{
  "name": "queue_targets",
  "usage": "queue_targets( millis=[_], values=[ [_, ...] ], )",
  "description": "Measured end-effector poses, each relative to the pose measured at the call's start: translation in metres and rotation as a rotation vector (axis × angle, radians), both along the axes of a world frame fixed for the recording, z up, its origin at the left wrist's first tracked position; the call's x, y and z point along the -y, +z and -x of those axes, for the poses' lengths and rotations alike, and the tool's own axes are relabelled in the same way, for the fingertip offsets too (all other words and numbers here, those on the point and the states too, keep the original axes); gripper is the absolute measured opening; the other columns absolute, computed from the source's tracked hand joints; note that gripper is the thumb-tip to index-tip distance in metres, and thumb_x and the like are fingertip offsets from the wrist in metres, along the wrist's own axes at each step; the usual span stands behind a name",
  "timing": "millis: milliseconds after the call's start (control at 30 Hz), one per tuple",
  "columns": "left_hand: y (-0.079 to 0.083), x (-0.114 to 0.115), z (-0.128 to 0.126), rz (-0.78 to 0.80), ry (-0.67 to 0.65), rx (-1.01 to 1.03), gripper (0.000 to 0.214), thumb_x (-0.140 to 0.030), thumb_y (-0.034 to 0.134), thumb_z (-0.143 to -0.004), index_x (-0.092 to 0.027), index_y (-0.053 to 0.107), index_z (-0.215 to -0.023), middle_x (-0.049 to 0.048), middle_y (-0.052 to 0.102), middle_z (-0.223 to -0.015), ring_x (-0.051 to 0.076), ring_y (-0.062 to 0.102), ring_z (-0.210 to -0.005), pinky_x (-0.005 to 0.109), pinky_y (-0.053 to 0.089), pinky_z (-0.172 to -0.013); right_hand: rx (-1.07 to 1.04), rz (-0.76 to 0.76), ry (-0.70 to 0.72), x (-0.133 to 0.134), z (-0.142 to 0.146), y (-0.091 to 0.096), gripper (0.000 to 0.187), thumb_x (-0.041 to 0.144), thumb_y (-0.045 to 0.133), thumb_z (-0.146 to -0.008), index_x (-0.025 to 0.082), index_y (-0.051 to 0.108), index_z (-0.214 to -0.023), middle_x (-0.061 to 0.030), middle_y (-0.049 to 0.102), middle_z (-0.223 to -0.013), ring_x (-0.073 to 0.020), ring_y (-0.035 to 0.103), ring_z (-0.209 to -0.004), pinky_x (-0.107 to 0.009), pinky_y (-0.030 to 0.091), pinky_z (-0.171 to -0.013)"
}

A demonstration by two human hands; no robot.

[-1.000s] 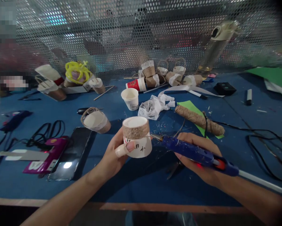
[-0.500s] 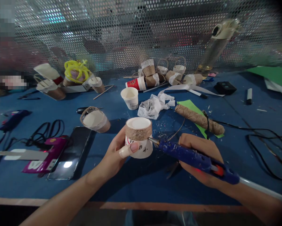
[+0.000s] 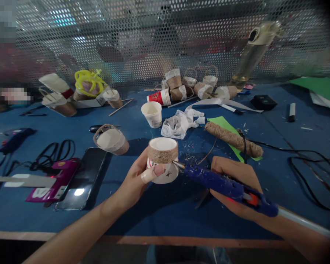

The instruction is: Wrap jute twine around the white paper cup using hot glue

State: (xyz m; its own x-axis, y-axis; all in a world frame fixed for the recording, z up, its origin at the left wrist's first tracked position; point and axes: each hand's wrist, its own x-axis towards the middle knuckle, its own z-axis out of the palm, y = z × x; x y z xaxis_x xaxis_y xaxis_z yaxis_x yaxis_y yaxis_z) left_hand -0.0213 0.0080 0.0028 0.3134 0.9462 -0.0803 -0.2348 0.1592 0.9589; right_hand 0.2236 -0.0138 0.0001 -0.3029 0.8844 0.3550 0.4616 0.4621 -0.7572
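Note:
My left hand (image 3: 138, 175) is closed around a white paper cup (image 3: 166, 176), held upright above the blue table. Brown twine is wound around the cup's upper part, and its lower part shows dark writing. A strip of tape or bandage covers the left thumb. In my right hand (image 3: 236, 176) is a blue glue gun (image 3: 214, 181), with a clear glue stick (image 3: 302, 220) coming out of its back end. The nozzle points left and meets the cup's side just under the twine band; whether it touches I cannot tell. A roll of twine (image 3: 233, 139) lies beyond the right hand.
A plain paper cup (image 3: 152, 114), white lace (image 3: 178, 124) and a twine-handled cup (image 3: 112, 141) are close by. A phone (image 3: 83, 179) and a purple glue gun (image 3: 57, 179) lie left. Several small baskets (image 3: 174, 79) and a tilted bottle (image 3: 250, 55) are against the perforated screen. Black cables (image 3: 310, 176) run along the right.
The cup has turned slightly in my left hand, its writing shifting. The glue gun has moved a little to the left with its tip still by the twine's lower edge.

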Motion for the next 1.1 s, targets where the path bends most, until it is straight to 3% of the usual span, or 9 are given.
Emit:
queue_targets(
  millis=[233,533,667,867,1100],
  values=[
    [-0.0043,-0.0006,0.0026,-0.008,0.002,0.043,0.054,-0.045,0.073,-0.075,-0.023,0.062,-0.123,0.0109,0.072,-0.114,0.034,0.066,-0.106,0.040,0.052,-0.087,0.036,0.015,-0.019,-0.0016,0.0001,0.0067,0.029,0.018,0.059,-0.079,0.024,0.034,-0.065,0.0046,0.038,-0.058,-0.0117,0.039,-0.049,-0.028,0.029,-0.049],
    [-0.0035,0.0006,-0.0008,0.013,0.040,0.029,0.056,-0.043,0.071,-0.078,-0.025,0.058,-0.130,0.0094,0.065,-0.129,0.033,0.058,-0.119,0.039,0.045,-0.100,-0.007,-0.022,0.009,0.0002,0.0005,-0.0003,0.030,0.013,0.059,-0.072,0.023,0.032,-0.065,0.0049,0.038,-0.058,-0.0107,0.037,-0.048,-0.028,0.025,-0.048],
    [-0.0039,0.0000,-0.0020,-0.014,0.075,0.067,0.048,-0.039,0.070,-0.081,-0.026,0.059,-0.126,0.0082,0.068,-0.124,0.031,0.063,-0.112,0.037,0.049,-0.093,-0.004,0.011,0.000,-0.0009,-0.0013,0.0028,0.031,0.013,0.059,-0.076,0.023,0.032,-0.065,0.0051,0.037,-0.058,-0.0105,0.037,-0.048,-0.027,0.027,-0.048],
    [-0.0083,-0.0007,0.0033,-0.005,0.015,0.087,0.049,-0.040,0.060,-0.089,-0.027,0.054,-0.136,0.0091,0.067,-0.126,0.030,0.063,-0.112,0.037,0.051,-0.090,0.006,0.022,0.008,-0.0007,-0.0001,0.0084,0.032,0.011,0.060,-0.079,0.023,0.033,-0.064,0.0051,0.039,-0.058,-0.0096,0.040,-0.048,-0.026,0.029,-0.047],
    [-0.0074,-0.0009,0.0030,-0.013,0.016,0.115,0.051,-0.042,0.063,-0.086,-0.023,0.058,-0.134,0.0104,0.069,-0.121,0.032,0.063,-0.111,0.038,0.053,-0.089,-0.058,0.044,0.020,-0.0003,0.0007,0.0072,0.030,0.011,0.059,-0.077,0.022,0.035,-0.063,0.0058,0.039,-0.058,-0.0091,0.040,-0.049,-0.025,0.030,-0.049]
  ],
)
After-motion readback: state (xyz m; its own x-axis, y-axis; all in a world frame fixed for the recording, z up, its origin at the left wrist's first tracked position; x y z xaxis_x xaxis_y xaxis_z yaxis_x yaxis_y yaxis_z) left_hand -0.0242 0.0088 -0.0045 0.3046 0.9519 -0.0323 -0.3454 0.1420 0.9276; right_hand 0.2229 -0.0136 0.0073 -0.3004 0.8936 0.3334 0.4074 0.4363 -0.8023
